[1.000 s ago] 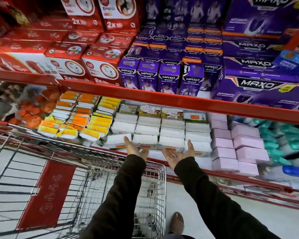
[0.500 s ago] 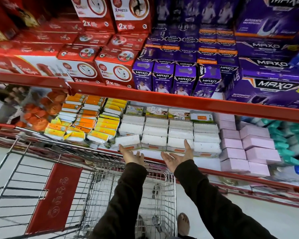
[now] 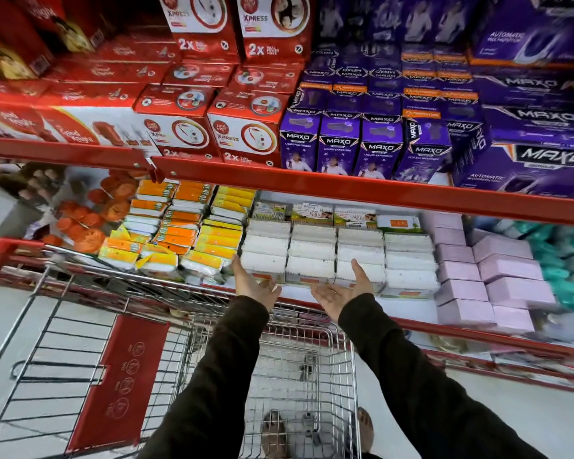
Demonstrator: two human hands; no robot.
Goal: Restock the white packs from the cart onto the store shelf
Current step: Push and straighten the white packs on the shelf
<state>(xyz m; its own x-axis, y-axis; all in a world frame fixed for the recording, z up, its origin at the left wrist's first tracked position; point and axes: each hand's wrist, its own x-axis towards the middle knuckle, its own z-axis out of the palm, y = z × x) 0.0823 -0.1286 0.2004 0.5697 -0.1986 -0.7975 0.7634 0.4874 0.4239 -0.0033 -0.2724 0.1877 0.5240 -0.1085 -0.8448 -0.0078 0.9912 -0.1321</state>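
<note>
Flanking the white packs (image 3: 312,256): yellow packs (image 3: 219,233), pink boxes (image 3: 461,270), perhaps touching.

I count four columns of flat white rectangular packs (image 3: 312,260), two bare hands, one silver wire cart (image 3: 279,359), and four upright purple cardboard boxes (image 3: 338,145) in front.

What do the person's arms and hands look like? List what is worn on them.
Both arms wear long, dark brown-black sleeves that reach the wrists. The left hand and right hand are bare: no gloves, and no rings, watch or markings that I can make out.
</note>
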